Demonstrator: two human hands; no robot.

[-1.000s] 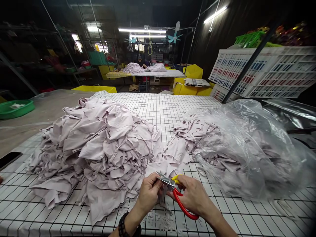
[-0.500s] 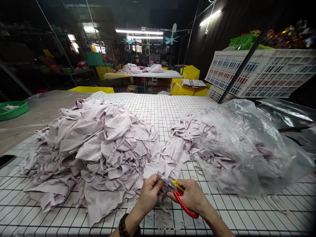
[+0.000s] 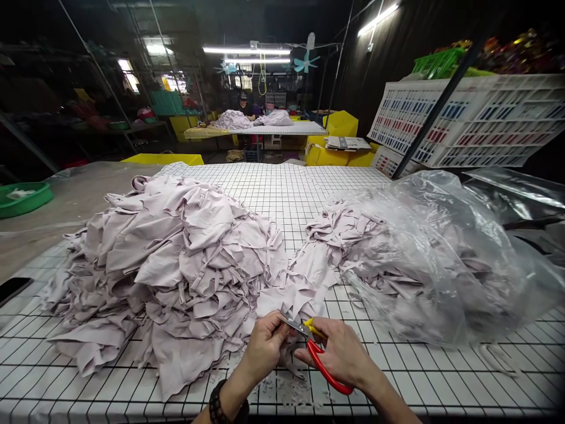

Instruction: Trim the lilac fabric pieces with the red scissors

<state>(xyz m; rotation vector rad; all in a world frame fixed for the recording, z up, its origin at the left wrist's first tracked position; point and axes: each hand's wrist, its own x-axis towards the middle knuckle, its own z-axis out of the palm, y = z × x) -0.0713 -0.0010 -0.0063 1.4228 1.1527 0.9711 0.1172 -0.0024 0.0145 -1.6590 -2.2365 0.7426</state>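
My right hand (image 3: 342, 350) is closed round a pair of scissors (image 3: 324, 368) with one red and one yellow handle. Its blades point up and left, reaching the fingertips of my left hand (image 3: 267, 338). Those left fingers pinch the edge of a pale lilac-grey fabric piece (image 3: 289, 300), partly hidden by the hand. Beyond my hands the piece runs into other fabric. Small fabric scraps (image 3: 291, 393) lie on the table below my wrists. A big heap of the same fabric (image 3: 176, 247) stands to the left.
A clear plastic bag (image 3: 459, 265) with more fabric lies on the right of the grid-patterned table (image 3: 273, 182). At the left are a phone (image 3: 13, 290) and a green basin (image 3: 26, 203). White crates (image 3: 468, 121) stand back right. A person (image 3: 243, 105) sits behind a far table (image 3: 295, 128).
The scissors and my right hand have shifted very slightly left, with the blades still at my left fingertips. The view has tilted a little; the fabric heaps stay put.
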